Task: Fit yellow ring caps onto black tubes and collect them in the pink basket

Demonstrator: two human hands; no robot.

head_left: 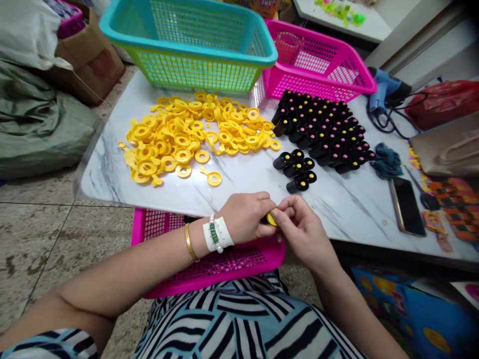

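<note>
Over the table's front edge, my left hand (243, 217) is closed around a small black cylinder (264, 220), mostly hidden by the fingers. A yellow plastic cap (273, 218) sits at the cylinder's right end. The thumb and fingers of my right hand (305, 232) are pinched on this cap. Beyond my left hand spreads a pile of yellow ring-shaped caps with tabs (183, 139). Past my right hand, several black cylinders with yellow centres (298, 167) stand in a small group. Behind them is a larger block of black cylinders with pink or yellow centres (329, 129).
A pink basket (239, 267) lies below my forearms, at my lap. A turquoise-and-green basket (202, 52) and another pink basket (275, 85) line the table's back. To the right are a phone (407, 205), a dark cloth (387, 160) and a blue corded tool (383, 89).
</note>
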